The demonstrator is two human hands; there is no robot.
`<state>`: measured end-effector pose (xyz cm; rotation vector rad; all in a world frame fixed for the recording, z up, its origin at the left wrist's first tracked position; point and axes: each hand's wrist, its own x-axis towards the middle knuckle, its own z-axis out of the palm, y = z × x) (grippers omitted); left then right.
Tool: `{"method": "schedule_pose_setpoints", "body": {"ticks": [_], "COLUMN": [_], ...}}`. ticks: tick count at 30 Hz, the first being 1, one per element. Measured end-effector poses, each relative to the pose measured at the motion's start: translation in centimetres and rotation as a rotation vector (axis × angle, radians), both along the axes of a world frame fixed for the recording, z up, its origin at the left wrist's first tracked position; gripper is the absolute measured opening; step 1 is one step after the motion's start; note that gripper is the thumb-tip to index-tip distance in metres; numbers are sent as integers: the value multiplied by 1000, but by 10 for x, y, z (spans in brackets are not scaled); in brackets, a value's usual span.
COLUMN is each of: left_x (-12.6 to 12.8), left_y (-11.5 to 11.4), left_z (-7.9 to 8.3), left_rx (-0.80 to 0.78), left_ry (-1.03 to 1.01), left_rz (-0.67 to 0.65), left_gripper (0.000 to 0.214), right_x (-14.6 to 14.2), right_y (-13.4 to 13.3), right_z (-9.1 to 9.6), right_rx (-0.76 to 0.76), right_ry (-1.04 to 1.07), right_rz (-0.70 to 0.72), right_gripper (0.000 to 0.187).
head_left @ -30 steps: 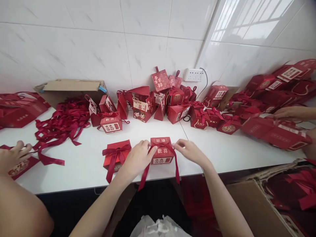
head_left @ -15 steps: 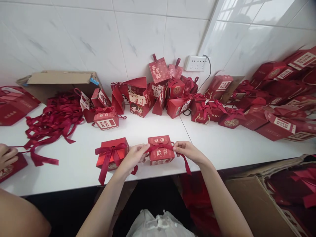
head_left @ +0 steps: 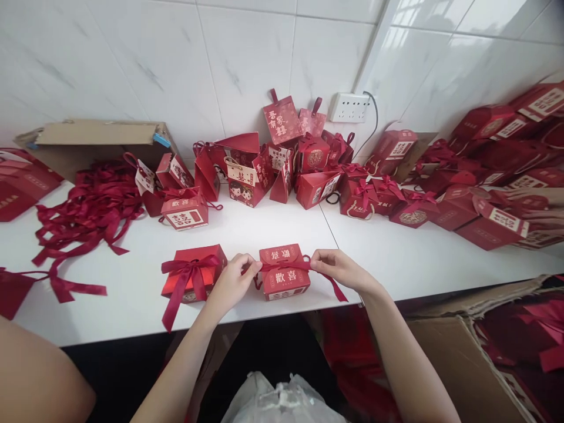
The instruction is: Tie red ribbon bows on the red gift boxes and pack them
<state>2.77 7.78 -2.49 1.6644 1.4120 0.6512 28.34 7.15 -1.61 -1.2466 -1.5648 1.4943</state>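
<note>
A red gift box (head_left: 284, 283) with gold lettering sits on the white table in front of me. Across its top runs a dark red ribbon (head_left: 286, 266), stretched level from one hand to the other. My left hand (head_left: 239, 279) pinches the ribbon at the box's left side. At the right, my right hand (head_left: 332, 267) pinches the other side, and a loose tail hangs below it. Just left of my left hand stands another red box (head_left: 180, 288), topped with a tied ribbon bow (head_left: 194, 270).
Several finished-looking red boxes (head_left: 247, 182) line the wall. A heap of loose ribbons (head_left: 88, 205) spills from a cardboard box (head_left: 101, 132) at left. More boxes pile up at right (head_left: 484, 217); below them is an open carton (head_left: 458, 358). A co-worker's arm (head_left: 39, 376) shows at lower left.
My hands have drawn slightly apart, and the ribbon over the box now looks straighter and tighter. The co-worker's hand at the left edge has gone out of view.
</note>
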Motion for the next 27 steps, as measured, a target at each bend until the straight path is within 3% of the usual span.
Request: {"method": "schedule_pose_setpoints", "body": {"ticks": [3,7,11,16,22,27], "left_x": [4,9,8,-3,-9,-5], "left_y": [2,6,5,0,-3,0], "left_z": [11,21,32,49,58,59], "left_rx": [39,-60,-67,41,199,405], "left_ry": [-42,-202,-225,-18,296,377], "left_rz": [41,37,-18,-216,-315,-330], "left_gripper": [33,29,21,21,15,19], "right_x": [-8,-32,-59,-74,-72,-75], "right_y": [-5,-9,-8,-8,-9,-8], "right_z": [14,19,8,-7,-12,-13], "right_rx": [47,156,215,299,401,368], "right_ry": [73,145,87,45,35,16], "right_rz": [45,25,-154,-365,-287,-362], "right_gripper": [28,22,18,12,19,13]}}
